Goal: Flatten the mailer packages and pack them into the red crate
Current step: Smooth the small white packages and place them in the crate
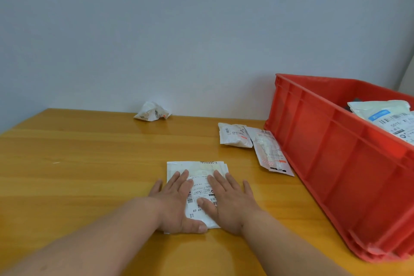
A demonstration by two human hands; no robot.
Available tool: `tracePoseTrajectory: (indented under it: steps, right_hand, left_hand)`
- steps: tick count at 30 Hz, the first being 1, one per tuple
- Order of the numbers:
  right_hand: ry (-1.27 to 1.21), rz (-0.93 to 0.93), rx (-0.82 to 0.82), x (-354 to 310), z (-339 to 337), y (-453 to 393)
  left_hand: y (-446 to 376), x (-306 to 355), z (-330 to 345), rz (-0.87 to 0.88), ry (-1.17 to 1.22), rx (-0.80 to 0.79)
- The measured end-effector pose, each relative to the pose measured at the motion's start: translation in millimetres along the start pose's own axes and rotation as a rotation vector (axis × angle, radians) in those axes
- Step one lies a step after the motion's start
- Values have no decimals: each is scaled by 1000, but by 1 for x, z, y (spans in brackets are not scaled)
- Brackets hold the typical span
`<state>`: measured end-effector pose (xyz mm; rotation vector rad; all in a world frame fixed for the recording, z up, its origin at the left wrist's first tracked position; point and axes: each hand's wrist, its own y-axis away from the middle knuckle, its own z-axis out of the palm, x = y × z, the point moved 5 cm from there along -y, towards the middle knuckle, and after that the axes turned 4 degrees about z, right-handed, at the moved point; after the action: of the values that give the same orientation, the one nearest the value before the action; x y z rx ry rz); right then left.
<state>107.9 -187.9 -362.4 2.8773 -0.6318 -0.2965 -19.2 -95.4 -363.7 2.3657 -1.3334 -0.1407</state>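
Note:
A white mailer (198, 170) with a printed label lies flat on the wooden table (89, 163) in front of me. My left hand (177, 201) and my right hand (226, 199) press down on it side by side, palms flat and fingers straight. The red crate (336, 148) stands at the right and holds flattened mailers (385, 116). Two white mailers (235, 135) (272, 152) lie next to the crate's left wall. A crumpled mailer (153, 114) sits at the table's far edge by the wall.
A pale wall runs behind the table. Bare wood stretches across the table's left half.

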Motion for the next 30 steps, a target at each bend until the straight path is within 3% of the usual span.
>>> tracePoseTrajectory:
  steps: [8,14,19,21,24,30]
  right_hand:
    - [104,52,-32,-1,-13,-4]
    - [121,50,140,-9,-43,-17]
    - [121,125,170,-13,-59,-34]
    - [104,271,117,-3,-62,-38]
    - [17,475,-91,15,-55,-38]
    - [-177,521,-208,9,-48,-36]
  left_hand:
    - [6,4,-18,15,-104,84]
    - [2,-4,-49,-49,145,199]
    - [-10,-31,-62,-203,219,313]
    - [-16,-44,-59,-308,332,286]
    - [-20,-50,-55,-412,421,219]
    - [-31,-43,-46,-454,853,244]
